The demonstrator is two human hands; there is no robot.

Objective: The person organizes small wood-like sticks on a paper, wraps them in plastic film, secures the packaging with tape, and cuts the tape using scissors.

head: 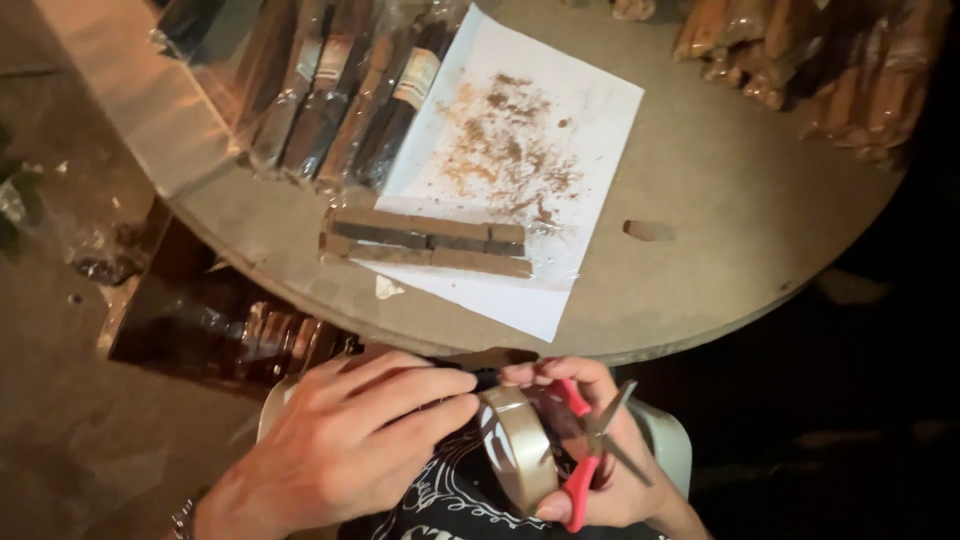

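Left hand [345,445] grips a dark stick at its fingertips, touching a tape roll [520,445]. Right hand [600,450] holds the roll and red-handled scissors [590,450] (blades open). Beyond both hands: white paper [590,110], brown crumbs, wrapped bars [430,243].

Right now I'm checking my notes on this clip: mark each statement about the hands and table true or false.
1. The right hand holds red-handled scissors. True.
2. The roll of tape lies on the white paper. False: it sits between the hands, below the table edge.
3. Brown crumbs are scattered on the white paper. True.
4. The left hand rests flat on the table. False: it is at the tape roll, off the table.
5. The flat packet of brown sticks lies across the paper's near edge. True.
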